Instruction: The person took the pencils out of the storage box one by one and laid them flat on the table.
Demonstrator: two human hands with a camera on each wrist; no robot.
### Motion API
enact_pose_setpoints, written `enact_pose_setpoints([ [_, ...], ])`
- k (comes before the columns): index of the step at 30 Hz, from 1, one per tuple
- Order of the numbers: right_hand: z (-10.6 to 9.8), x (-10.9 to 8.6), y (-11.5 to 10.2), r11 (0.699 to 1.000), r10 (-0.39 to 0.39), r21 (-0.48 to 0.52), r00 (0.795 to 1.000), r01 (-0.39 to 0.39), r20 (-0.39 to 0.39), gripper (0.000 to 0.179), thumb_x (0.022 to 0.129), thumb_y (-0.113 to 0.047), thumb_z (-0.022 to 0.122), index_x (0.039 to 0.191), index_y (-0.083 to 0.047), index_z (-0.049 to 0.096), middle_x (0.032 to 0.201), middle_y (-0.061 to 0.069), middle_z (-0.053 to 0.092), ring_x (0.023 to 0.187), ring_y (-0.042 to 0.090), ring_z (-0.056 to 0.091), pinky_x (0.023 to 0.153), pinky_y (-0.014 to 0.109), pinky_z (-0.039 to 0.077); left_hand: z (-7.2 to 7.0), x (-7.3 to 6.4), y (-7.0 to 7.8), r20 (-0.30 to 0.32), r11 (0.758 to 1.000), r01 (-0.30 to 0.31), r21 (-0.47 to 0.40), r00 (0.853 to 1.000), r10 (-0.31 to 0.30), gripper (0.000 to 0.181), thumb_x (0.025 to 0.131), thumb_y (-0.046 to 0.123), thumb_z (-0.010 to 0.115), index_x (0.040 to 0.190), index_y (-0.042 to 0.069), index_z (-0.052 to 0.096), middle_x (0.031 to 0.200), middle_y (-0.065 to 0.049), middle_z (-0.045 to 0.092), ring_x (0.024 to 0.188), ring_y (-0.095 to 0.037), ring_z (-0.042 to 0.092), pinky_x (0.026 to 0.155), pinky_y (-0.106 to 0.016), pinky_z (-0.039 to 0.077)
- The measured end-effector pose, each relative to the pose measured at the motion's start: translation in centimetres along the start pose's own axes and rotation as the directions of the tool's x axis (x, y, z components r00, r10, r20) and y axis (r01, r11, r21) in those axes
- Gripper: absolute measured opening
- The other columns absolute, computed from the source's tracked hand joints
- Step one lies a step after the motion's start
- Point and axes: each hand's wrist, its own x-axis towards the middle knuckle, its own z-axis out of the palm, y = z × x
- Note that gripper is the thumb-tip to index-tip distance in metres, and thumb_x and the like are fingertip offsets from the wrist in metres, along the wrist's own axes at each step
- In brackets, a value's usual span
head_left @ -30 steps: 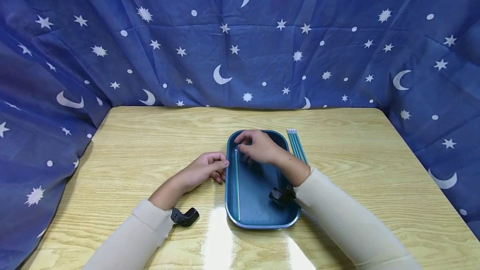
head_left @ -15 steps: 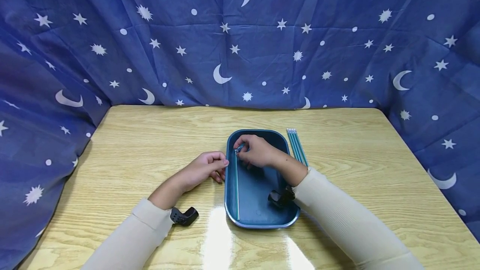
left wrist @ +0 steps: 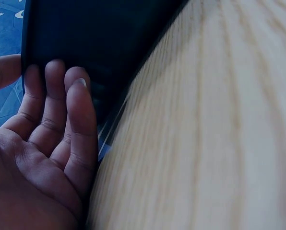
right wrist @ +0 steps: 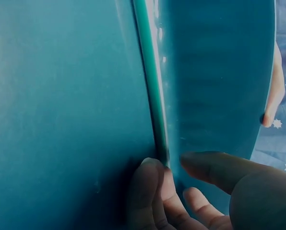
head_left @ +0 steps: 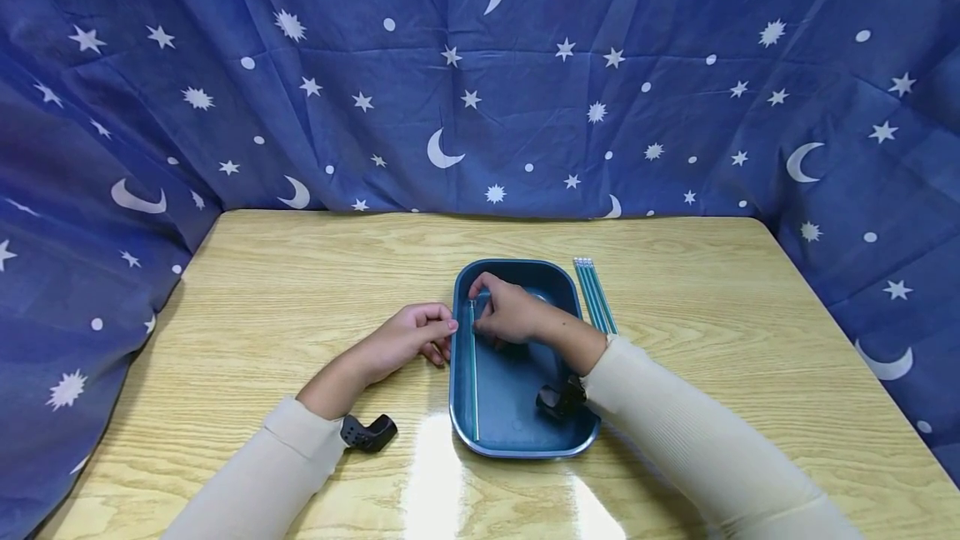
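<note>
A deep blue-green tray [head_left: 517,419] stands lengthwise on the table. My left hand [head_left: 412,338] holds its left edge, thumb tip at the rim and the other fingers against the outer wall; the left wrist view shows those fingers [left wrist: 78,120]. Inside, a green pencil [head_left: 474,382] lies along the left wall, silvery end away from me. My right hand [head_left: 510,313] reaches into the tray at that far end, thumb and index finger apart beside it. In the right wrist view the fingertips [right wrist: 143,184] hide the end of the pencil [right wrist: 153,86].
Several matching pencils [head_left: 596,298] lie side by side on the table right of the tray, partly behind the right forearm. The wooden table [head_left: 315,273] meets a blue curtain [head_left: 360,140] with moons and stars. Each wrist wears a black camera [head_left: 369,433].
My right hand has come slightly down and closer to the pencil's far end, its thumb now beside the pencil. The left hand, the tray and the pencils stay in place.
</note>
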Motion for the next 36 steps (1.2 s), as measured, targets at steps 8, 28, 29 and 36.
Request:
enact_pose_setpoints([
  [8, 0.19, 0.16, 0.29, 1.000, 0.022, -0.008, 1.000, -0.022, 0.013, 0.034, 0.093, -0.008, 0.069, 0.117, -0.007, 0.045, 0.069, 0.009, 0.067, 0.052, 0.016, 0.064, 0.052, 0.027, 0.053, 0.02, 0.00, -0.01, 0.003, 1.000, -0.004, -0.001, 1.000, 0.004, 0.018, 0.104, 0.022, 0.051, 0.095, 0.007, 0.057, 0.083, -0.004, 0.063, 0.077, -0.017, 0.066, 0.070, -0.028, 0.056],
  [28, 0.69, 0.09, 0.28, 0.997, 0.026, -0.074, 1.000, -0.027, -0.012, 0.037, 0.089, -0.007, 0.074, 0.112, -0.006, 0.045, 0.065, 0.003, 0.057, 0.047, 0.015, 0.057, 0.045, 0.023, 0.047, 0.07, 0.08, -0.17, 0.002, 1.000, -0.010, -0.013, 1.000, 0.010, 0.016, 0.103, 0.021, 0.052, 0.095, 0.008, 0.058, 0.082, -0.006, 0.062, 0.076, -0.017, 0.065, 0.069, -0.027, 0.056],
  [29, 0.73, 0.08, 0.28, 0.997, 0.024, -0.079, 1.000, -0.025, -0.013, 0.037, 0.089, -0.008, 0.074, 0.112, -0.006, 0.045, 0.065, 0.003, 0.057, 0.047, 0.015, 0.056, 0.045, 0.023, 0.046, 0.08, 0.07, -0.17, 0.002, 1.000, -0.010, -0.013, 1.000, 0.010, 0.016, 0.103, 0.021, 0.052, 0.095, 0.008, 0.058, 0.082, -0.006, 0.062, 0.076, -0.017, 0.065, 0.069, -0.027, 0.056],
  [36, 0.83, -0.01, 0.24, 0.995, 0.028, -0.092, 1.000, -0.030, -0.013, 0.037, 0.090, -0.007, 0.073, 0.114, -0.006, 0.045, 0.069, 0.004, 0.055, 0.048, 0.016, 0.056, 0.044, 0.022, 0.045, -0.02, 0.06, -0.16, 0.004, 1.000, -0.012, -0.014, 1.000, 0.012, 0.016, 0.103, 0.021, 0.052, 0.094, 0.009, 0.058, 0.082, -0.006, 0.062, 0.077, -0.017, 0.066, 0.069, -0.028, 0.056],
])
